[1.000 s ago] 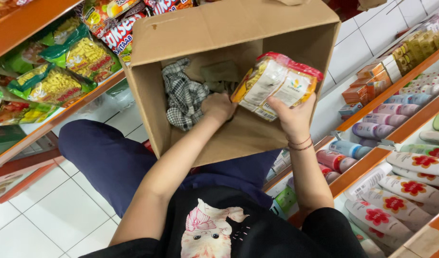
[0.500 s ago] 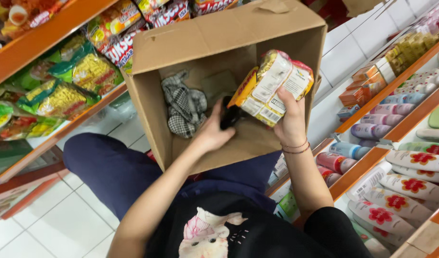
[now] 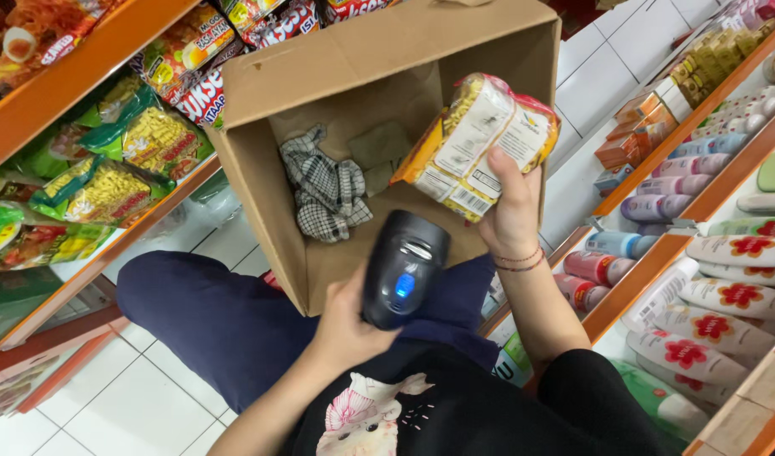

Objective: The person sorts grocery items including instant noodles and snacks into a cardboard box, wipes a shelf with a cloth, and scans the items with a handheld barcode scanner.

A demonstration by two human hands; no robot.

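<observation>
My right hand [image 3: 510, 215] holds up two packs of instant noodles [image 3: 476, 143], their backs turned toward me, over the open cardboard box [image 3: 261, 194] resting on my lap. My left hand [image 3: 349, 325] grips a black handheld scanner [image 3: 403, 268] with a blue light lit, its head aimed up at the packs from just below them. Inside the box lie a checked cloth [image 3: 324, 190] and a flat brown piece of card [image 3: 379, 148].
An orange shelf [image 3: 75, 76] at the left holds bags of noodles [image 3: 155, 139]. An orange shelf [image 3: 658, 253] at the right carries bottles and tubes [image 3: 725, 253]. White floor tiles [image 3: 143, 388] run beneath my dark blue trouser leg [image 3: 210, 317].
My left hand came out of the box holding the black scanner and raised it toward the packs. My right hand tilted the noodle packs up and slightly right.
</observation>
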